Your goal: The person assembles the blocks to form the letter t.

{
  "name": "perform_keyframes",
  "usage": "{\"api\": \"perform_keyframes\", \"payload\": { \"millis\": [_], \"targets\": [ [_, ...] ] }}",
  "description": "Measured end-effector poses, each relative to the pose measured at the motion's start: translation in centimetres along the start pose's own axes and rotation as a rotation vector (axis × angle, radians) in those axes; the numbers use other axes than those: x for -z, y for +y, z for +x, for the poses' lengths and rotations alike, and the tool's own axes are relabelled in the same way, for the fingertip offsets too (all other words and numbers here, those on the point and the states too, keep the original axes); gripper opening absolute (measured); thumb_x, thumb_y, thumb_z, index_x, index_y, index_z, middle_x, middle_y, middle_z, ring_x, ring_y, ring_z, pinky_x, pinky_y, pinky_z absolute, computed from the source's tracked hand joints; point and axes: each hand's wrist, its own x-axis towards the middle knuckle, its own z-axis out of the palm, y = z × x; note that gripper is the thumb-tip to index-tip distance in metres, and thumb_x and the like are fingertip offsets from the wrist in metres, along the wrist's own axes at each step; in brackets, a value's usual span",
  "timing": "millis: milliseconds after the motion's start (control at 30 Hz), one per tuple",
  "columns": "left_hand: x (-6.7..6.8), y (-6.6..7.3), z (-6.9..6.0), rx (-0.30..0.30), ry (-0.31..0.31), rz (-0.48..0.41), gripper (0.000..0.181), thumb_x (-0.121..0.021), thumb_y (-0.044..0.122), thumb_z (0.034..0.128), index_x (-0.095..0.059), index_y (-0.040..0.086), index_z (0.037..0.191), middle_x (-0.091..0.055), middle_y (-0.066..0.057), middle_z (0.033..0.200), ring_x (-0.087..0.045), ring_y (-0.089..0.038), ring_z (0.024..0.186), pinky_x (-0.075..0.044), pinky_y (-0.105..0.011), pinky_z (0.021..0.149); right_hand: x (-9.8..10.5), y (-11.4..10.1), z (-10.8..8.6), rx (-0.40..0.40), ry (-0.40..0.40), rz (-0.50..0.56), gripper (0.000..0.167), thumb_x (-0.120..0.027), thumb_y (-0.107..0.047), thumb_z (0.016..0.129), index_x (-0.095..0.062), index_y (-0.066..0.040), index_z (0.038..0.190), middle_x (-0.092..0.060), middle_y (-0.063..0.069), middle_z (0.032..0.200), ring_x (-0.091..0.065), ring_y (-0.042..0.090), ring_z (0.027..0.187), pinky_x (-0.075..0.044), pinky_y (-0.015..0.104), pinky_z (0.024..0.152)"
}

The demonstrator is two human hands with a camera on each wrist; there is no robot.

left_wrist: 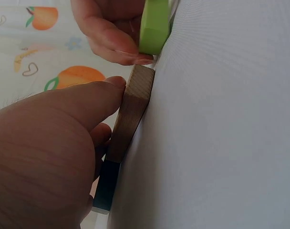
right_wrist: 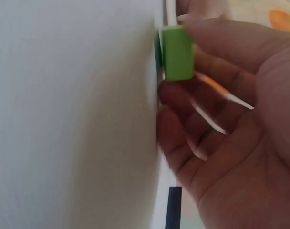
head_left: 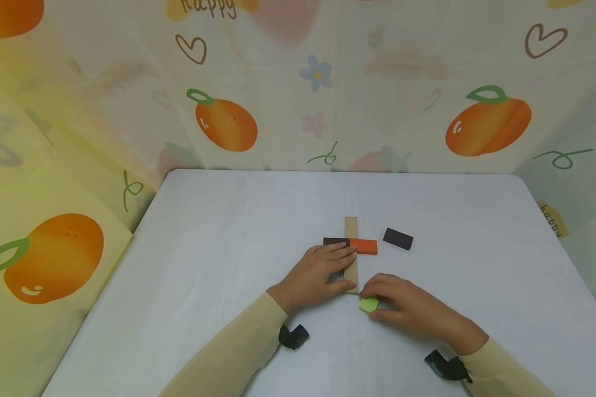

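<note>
A tan wooden strip lies lengthwise on the white table. Crossing it are an orange block on the right and a dark block on the left, end to end. My left hand rests over the dark block and the strip, fingers extended; its thumb touches the strip's near end. Between thumb and fingers, my right hand pinches a light green block, many-sided from above, just right of the strip's near end. Part of the strip is hidden under the left hand.
A loose dark block lies slanted to the right of the orange one. Black pieces hang at both wrists. Behind the white table rises a fruit-printed cloth.
</note>
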Motion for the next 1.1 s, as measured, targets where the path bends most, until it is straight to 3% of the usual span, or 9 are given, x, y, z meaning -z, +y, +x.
{"api": "perform_keyframes", "payload": {
  "millis": [367, 533, 767, 1100],
  "targets": [
    [-0.1, -0.1, 0.1, 0.005, -0.011, -0.004, 0.068, -0.069, 0.048, 0.1080, -0.051, 0.013, 0.163, -0.044, 0.002, 0.168, -0.031, -0.016, 0.160, -0.028, -0.044, 0.126, 0.3, 0.7, -0.7, -0.088, -0.003, -0.024, 0.038, -0.086, -0.013, 0.097, -0.074, -0.013, 0.133, -0.065, -0.009, 0.128, -0.062, 0.011, 0.111, -0.054, 0.030, 0.097],
    [-0.1, 0.0, 0.1, 0.003, -0.008, 0.004, 0.067, -0.069, 0.047, 0.1083, -0.052, 0.012, 0.163, -0.045, 0.002, 0.168, -0.032, -0.016, 0.159, -0.028, -0.043, 0.126, 0.6, 1.0, -1.0, -0.127, 0.008, -0.051, 0.035, -0.085, -0.014, 0.098, -0.075, -0.016, 0.132, -0.060, -0.009, 0.126, -0.060, 0.013, 0.113, -0.053, 0.032, 0.099],
    [0.0, 0.0, 0.0, 0.001, -0.005, 0.009, 0.067, -0.069, 0.048, 0.1082, -0.052, 0.012, 0.162, -0.045, 0.002, 0.167, -0.032, -0.017, 0.159, -0.029, -0.044, 0.125, 0.0, 0.7, -0.7, -0.136, 0.006, -0.085, 0.029, -0.084, -0.019, 0.100, -0.077, -0.019, 0.128, -0.055, -0.009, 0.124, -0.057, 0.014, 0.115, -0.052, 0.036, 0.101],
    [0.0, -0.1, 0.0, -0.011, -0.006, 0.017, 0.067, -0.069, 0.048, 0.1080, -0.053, 0.011, 0.161, -0.047, 0.000, 0.167, -0.034, -0.018, 0.159, -0.030, -0.045, 0.125, -0.9, 0.4, -0.4, -0.121, 0.052, -0.114, 0.027, -0.086, -0.012, 0.097, -0.078, -0.018, 0.121, -0.057, -0.011, 0.117, -0.058, 0.012, 0.107, -0.054, 0.038, 0.094]
  ]
}}
